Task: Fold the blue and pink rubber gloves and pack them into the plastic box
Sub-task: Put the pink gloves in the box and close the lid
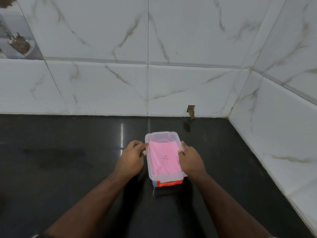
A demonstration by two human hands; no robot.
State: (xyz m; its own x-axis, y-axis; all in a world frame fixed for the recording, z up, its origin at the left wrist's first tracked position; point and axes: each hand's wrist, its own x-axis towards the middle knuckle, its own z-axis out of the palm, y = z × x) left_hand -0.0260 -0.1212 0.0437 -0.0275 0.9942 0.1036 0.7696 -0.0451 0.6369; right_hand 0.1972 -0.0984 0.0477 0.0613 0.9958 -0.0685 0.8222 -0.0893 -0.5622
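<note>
A clear plastic box (155,176) with orange clips stands on the black counter, and its clear lid (160,135) lies on top. A folded pink glove (163,157) shows through the lid, filling the box. No blue glove can be seen; the pink one may cover it. My left hand (132,158) rests against the box's left edge with fingertips on the lid rim. My right hand (191,159) holds the right edge, thumb over the rim.
The glossy black counter (68,160) meets marble-patterned wall tiles (103,83) at the back and on the right, forming a corner. A chipped hole in a tile (191,111) sits behind the box.
</note>
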